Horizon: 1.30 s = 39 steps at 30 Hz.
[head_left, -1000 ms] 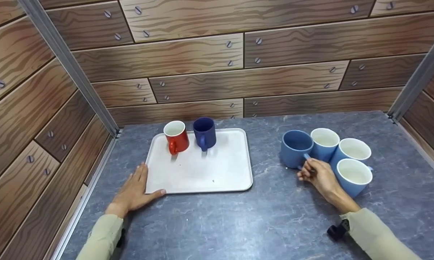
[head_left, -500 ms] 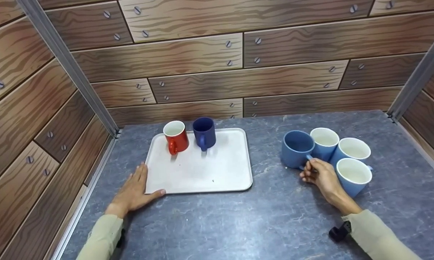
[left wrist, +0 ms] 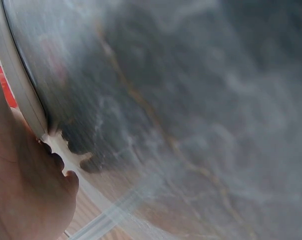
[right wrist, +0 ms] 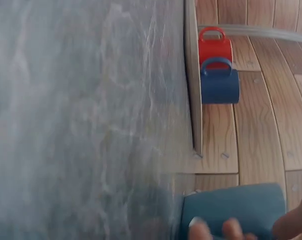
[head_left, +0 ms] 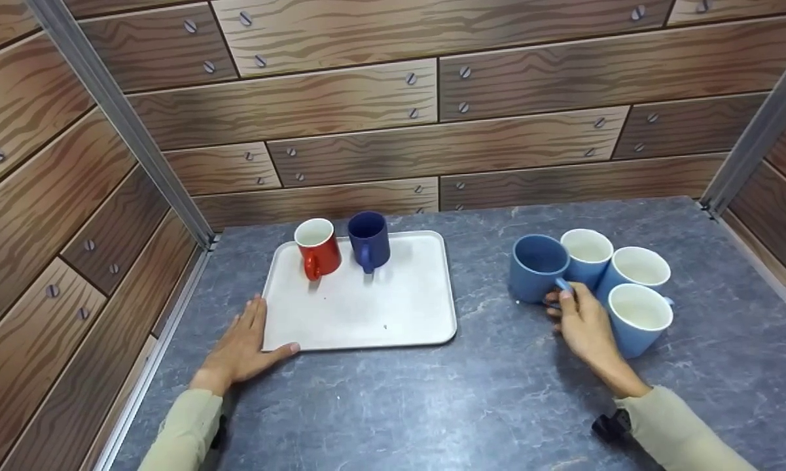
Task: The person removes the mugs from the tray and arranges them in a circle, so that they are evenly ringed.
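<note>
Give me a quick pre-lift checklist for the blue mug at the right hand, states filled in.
1. Right hand on the handle: ok, thumb over it.
2. Grip firmness: cannot tell, fingers partly hidden.
3. Blue mug upright: ok.
4. Gap to the nearest white-lined mug: cannot tell, they stand side by side, very close.
5. Left hand at the tray: ok, against its near-left corner.
6. Room on the tray: ok, red mug and navy mug stand at the back, front is bare.
</note>
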{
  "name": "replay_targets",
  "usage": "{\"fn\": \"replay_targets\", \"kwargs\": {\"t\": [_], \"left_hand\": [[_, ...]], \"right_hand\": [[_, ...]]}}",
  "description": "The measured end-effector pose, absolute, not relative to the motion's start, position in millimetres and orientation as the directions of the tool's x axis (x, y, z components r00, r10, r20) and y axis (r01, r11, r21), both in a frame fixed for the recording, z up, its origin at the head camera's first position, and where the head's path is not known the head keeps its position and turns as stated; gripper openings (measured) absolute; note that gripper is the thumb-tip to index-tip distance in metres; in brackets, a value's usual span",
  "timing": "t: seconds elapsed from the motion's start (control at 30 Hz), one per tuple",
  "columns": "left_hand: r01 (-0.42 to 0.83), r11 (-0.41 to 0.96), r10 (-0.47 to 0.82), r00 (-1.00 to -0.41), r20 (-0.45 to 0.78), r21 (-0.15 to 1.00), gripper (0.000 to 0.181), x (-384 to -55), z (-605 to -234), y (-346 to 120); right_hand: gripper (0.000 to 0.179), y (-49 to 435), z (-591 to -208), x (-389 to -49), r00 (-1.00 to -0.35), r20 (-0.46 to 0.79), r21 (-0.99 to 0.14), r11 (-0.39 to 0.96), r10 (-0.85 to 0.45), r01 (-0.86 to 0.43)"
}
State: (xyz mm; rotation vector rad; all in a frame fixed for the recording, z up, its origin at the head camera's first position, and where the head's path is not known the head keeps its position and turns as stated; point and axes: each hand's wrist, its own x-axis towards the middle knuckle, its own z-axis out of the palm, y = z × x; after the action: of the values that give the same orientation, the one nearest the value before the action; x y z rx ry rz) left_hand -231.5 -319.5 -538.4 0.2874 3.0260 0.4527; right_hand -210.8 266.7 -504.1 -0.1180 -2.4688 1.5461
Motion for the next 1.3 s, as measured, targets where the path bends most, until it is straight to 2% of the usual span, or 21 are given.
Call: {"fn": "replay_targets", "kwargs": {"t": [0.1,0.23,0.93,1.17,1.3], "left_hand": [[0.176,0.939,0.194,-0.98,-0.033,0.294,0.125,-231.7,-538.1,-319.9],[0.18,0.939,0.197,-0.98,-0.031,0.294,0.125,-231.4,-538.4,-319.5],[0.169,0.938,0.19,-0.981,-0.039,0.302,0.126,-232.3,-538.3,-319.0],[0.171,0.939,0.192,-0.981,-0.041,0.299,0.126,-231.0,-538.3,-319.1],[0.171,0.938,0.19,-0.981,-0.036,0.301,0.125,-230.9,-538.2,-318.6]], "right_hand": [[0.027,265.8,-504.0,-208.1,-0.945,0.262,-0.798,0.595,0.196,-0.098],[0.025,264.8,-505.9,-206.2,-0.907,0.366,-0.731,0.668,0.209,-0.141],[0.027,270.9,-509.6,-202.8,-0.861,0.467,-0.664,0.723,0.203,-0.19],[0.032,268.6,-506.7,-202.5,-0.852,0.489,-0.676,0.699,0.188,-0.234],[0.038,261.7,-500.3,-200.5,-0.825,0.537,-0.676,0.677,0.178,-0.293]]}}
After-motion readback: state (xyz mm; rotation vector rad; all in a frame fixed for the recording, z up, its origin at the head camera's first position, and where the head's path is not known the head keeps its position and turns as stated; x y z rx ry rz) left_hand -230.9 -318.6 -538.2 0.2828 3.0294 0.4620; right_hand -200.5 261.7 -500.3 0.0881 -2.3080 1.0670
